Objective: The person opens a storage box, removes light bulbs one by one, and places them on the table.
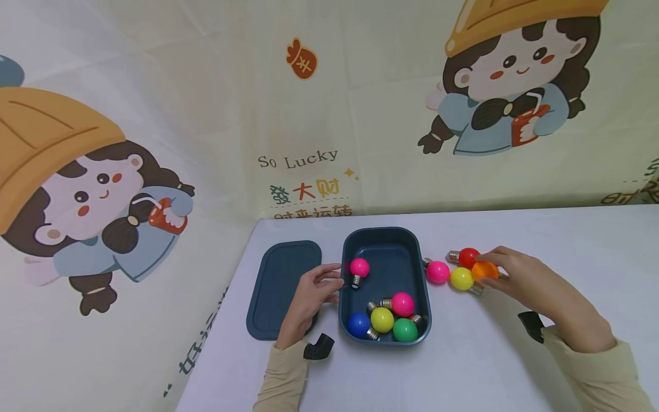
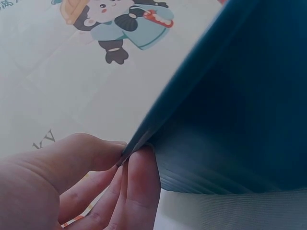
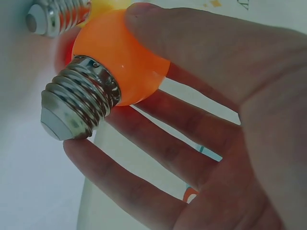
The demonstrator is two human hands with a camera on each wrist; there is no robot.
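Note:
My left hand (image 1: 314,294) pinches the left rim of a dark blue rectangular container (image 1: 418,252); in the left wrist view its thumb and index finger meet at the edge. My right hand (image 1: 540,286) holds an orange light bulb (image 3: 127,57) between thumb and fingers, its metal screw base (image 3: 79,98) pointing away from the palm. Close by on the table lie a red bulb (image 1: 469,257), a yellow bulb (image 1: 461,278) and a pink bulb (image 1: 438,272). Inside the container, a pink bulb (image 1: 359,268) lies apart from several others, including a blue bulb (image 1: 358,324) and a green bulb (image 1: 405,330).
A flat dark blue lid (image 1: 275,286) lies left of the container on the white table (image 1: 479,366). Behind stands a pale cloth backdrop (image 1: 381,131) printed with cartoon figures and lettering.

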